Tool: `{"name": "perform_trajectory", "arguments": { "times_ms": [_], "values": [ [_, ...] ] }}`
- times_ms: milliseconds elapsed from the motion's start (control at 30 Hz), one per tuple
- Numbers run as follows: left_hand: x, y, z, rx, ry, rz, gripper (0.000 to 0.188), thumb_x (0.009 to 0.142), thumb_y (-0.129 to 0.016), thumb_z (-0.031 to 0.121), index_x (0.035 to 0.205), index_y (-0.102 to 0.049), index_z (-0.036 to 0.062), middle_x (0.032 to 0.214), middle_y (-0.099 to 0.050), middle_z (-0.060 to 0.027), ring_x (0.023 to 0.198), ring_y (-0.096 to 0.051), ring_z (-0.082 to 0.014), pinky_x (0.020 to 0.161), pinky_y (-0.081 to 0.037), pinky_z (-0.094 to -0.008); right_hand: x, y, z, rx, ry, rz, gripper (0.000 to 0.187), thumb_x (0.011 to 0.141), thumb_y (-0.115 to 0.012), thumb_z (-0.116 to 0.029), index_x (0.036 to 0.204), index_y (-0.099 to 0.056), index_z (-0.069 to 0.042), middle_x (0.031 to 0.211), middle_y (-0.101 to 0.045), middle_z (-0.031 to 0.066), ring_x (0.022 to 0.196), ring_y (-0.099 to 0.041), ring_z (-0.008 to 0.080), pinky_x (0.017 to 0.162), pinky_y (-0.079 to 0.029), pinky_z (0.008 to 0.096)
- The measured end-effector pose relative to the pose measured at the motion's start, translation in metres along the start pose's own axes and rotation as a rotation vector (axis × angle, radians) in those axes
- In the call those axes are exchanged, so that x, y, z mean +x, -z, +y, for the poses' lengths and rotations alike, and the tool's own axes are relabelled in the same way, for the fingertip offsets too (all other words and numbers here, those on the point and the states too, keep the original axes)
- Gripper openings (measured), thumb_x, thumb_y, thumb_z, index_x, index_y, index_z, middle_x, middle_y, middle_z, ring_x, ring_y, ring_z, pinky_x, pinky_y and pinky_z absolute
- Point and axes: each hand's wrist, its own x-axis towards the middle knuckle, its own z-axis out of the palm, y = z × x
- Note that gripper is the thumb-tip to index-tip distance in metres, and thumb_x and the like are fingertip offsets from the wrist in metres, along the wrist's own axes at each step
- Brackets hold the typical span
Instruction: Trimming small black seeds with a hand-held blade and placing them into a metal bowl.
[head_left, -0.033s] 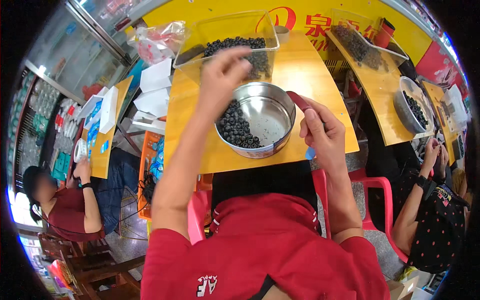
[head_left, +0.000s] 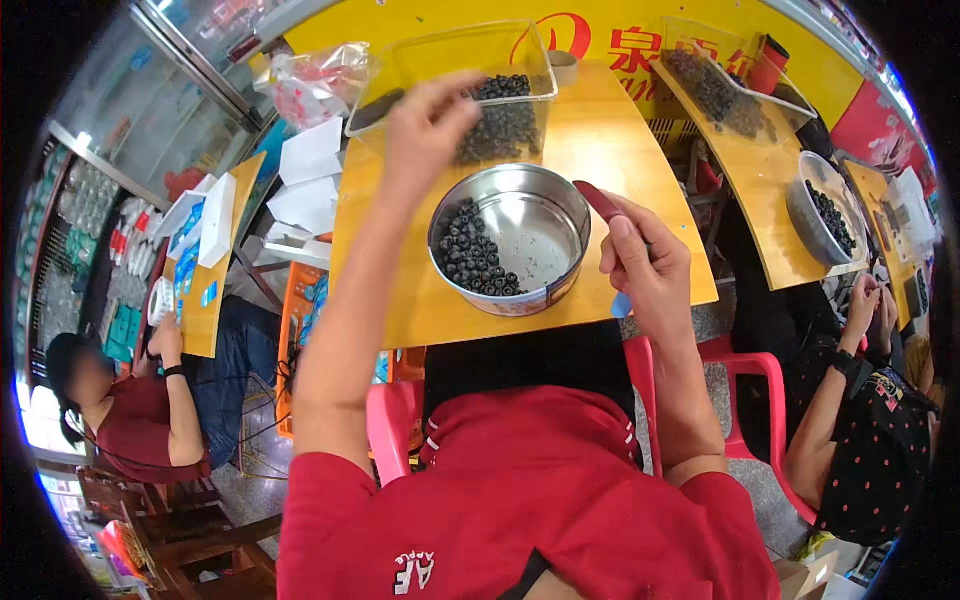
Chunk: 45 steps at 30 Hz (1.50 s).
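Note:
A round metal tin (head_left: 560, 215) stands near the table's front edge, with small black bead-like pieces (head_left: 475, 255) heaped in its left half. My right hand (head_left: 650, 265), closed beside the tin's right rim, grips a flat dark red tool (head_left: 597, 201); a bit of blue (head_left: 621, 305) shows under that hand. Over the near left part of a clear plastic bin (head_left: 545, 95), my left hand (head_left: 432, 130) hovers, slightly blurred. Its thumb and forefinger are apart, with nothing visible between them. More black pieces (head_left: 500, 125) fill part of the bin.
A crumpled plastic bag (head_left: 315, 85) and white boxes (head_left: 305, 175) lie left of the yellow table (head_left: 620, 130). To the right, a co-worker's hands (head_left: 872, 305) are near a bowl (head_left: 800, 215) of black pieces. Another person (head_left: 150, 410) sits at the left by a second table.
My left hand has shifted slightly left and up, uncovering more black pieces in the bin. My right hand and the tin have stayed put.

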Motion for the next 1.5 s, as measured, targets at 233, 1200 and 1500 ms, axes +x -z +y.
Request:
{"name": "perform_trajectory", "arguments": {
  "times_ms": [233,1200,1500],
  "values": [
    [0.027,0.022,-0.008,0.239,-0.145,-0.242,0.032,0.08,-0.067,0.016,0.111,-0.064,0.0071,0.1,-0.063,-0.0138,0.09,-0.061,-0.0235,0.079,-0.05,-0.0361,0.008,0.008,0.004,0.039,-0.012,0.028,0.03,0.097,-0.052,-0.016,0.123,-0.058,-0.002,0.065,-0.052,-0.0003,0.05,-0.037,0.0014,0.045,-0.028,0.0166],
    [-0.075,-0.049,-0.018,0.48,-0.185,-1.014,0.017,0.079,-0.057,0.008,0.095,-0.063,0.0051,0.094,-0.062,-0.0155,0.092,-0.06,-0.0352,0.077,-0.049,-0.044,0.009,0.008,0.012,0.049,-0.04,-0.041,0.029,0.096,-0.054,-0.018,0.118,-0.059,0.001,0.068,-0.056,0.0019,0.05,-0.039,0.0019,0.045,-0.03,0.0169],
    [-0.08,-0.041,0.018,-0.33,0.221,-0.568,0.021,0.083,-0.067,0.004,0.104,-0.063,0.003,0.089,-0.057,0.0024,0.079,-0.053,-0.0049,0.069,-0.044,-0.0209,0.013,0.008,0.02,0.175,-0.115,0.038,0.03,0.094,-0.059,-0.018,0.118,-0.059,0.001,0.069,-0.058,0.0026,0.048,-0.039,0.002,0.043,-0.029,0.0166]
  ]
}}
